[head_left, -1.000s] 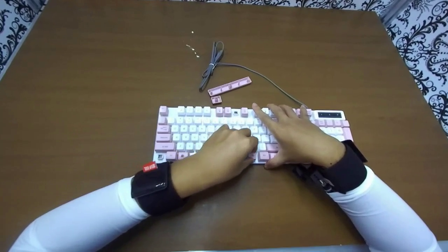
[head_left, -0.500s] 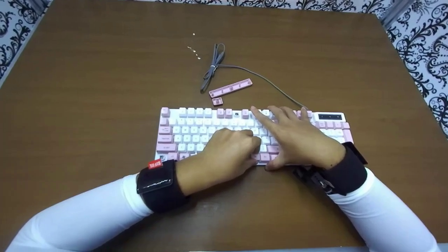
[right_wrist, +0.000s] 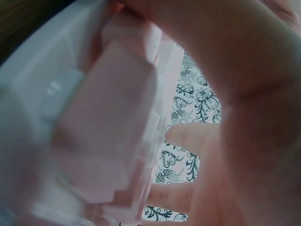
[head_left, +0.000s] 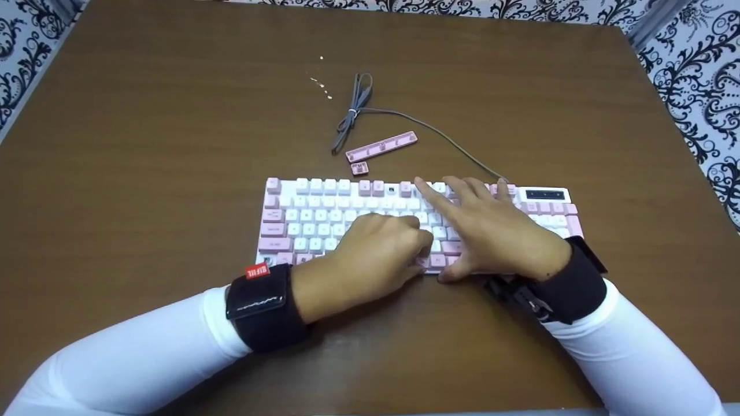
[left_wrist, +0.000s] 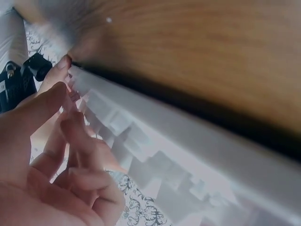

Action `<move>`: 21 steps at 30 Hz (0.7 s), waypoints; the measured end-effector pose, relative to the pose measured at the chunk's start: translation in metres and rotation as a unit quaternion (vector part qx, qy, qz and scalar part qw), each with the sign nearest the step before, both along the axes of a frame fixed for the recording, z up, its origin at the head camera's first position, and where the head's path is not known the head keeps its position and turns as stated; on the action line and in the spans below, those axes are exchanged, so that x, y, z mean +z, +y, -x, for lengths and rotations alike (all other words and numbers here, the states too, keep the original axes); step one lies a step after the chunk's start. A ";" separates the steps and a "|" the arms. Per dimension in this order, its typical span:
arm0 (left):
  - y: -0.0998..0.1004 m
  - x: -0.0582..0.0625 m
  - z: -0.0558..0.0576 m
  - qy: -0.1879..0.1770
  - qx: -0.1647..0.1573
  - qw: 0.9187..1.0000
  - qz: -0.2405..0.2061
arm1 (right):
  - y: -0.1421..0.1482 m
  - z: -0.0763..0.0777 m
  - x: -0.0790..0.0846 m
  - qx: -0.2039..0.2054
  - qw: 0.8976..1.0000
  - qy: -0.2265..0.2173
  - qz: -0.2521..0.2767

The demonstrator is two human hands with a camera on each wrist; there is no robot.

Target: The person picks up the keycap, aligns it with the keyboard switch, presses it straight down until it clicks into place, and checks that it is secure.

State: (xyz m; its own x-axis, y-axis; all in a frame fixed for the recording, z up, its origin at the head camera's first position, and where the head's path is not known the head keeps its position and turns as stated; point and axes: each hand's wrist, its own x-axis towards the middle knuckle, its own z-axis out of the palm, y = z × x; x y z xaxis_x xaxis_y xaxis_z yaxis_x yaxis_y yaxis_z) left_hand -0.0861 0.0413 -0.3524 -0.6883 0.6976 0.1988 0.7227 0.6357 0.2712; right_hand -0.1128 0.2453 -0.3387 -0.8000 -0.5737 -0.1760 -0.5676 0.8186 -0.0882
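A white and pink keyboard [head_left: 315, 215] lies on the table under both hands. Over its front row, my left hand [head_left: 376, 248] is bent with its knuckles up. In the left wrist view, thumb and forefinger pinch a small pink keycap [left_wrist: 74, 95] at the row's edge. My right hand [head_left: 494, 234] spreads across the right part of the keyboard, fingers straight toward the back edge, thumb by the front edge. Behind the keyboard lie a long pink spacebar keycap [head_left: 381, 147] and a small pink keycap [head_left: 359, 169], both hollow side up.
A grey cable [head_left: 351, 115], tied in a bundle, lies behind the loose keycaps and runs to the keyboard's back edge. Several small pale bits [head_left: 321, 85] are scattered beyond on the brown table [head_left: 162, 162]. One bare switch [head_left: 391, 189] shows in the top row.
The left hand has shifted slightly right along the front row, its fingers still on the same spot. The right hand keeps its place. The whole view has dropped a little.
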 end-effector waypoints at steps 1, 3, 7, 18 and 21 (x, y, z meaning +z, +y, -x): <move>0.000 0.000 -0.001 0.009 -0.002 1.000 -0.001 | 0.000 0.000 0.000 0.000 1.000 0.000 0.001; -0.001 -0.001 -0.002 0.022 -0.004 1.000 -0.006 | 0.000 0.000 0.000 0.000 1.000 -0.001 -0.001; -0.001 -0.004 -0.002 0.019 -0.007 1.000 -0.015 | 0.001 -0.001 -0.001 -0.005 1.000 -0.007 -0.005; 0.003 -0.001 -0.012 0.163 -0.005 0.984 0.065 | 0.000 0.001 0.001 -0.005 1.000 -0.012 -0.006; 0.002 0.001 -0.013 0.152 -0.005 0.985 0.079 | 0.000 0.001 0.000 -0.003 1.000 -0.014 -0.007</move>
State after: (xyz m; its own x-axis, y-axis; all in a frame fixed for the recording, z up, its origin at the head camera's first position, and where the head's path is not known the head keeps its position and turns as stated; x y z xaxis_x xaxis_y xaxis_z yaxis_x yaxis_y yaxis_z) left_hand -0.0730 0.0436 -0.3511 -0.6068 0.7423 0.2842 0.7613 0.6456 -0.0608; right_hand -0.1142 0.2454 -0.3384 -0.7982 -0.5659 -0.2066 -0.5599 0.8234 -0.0923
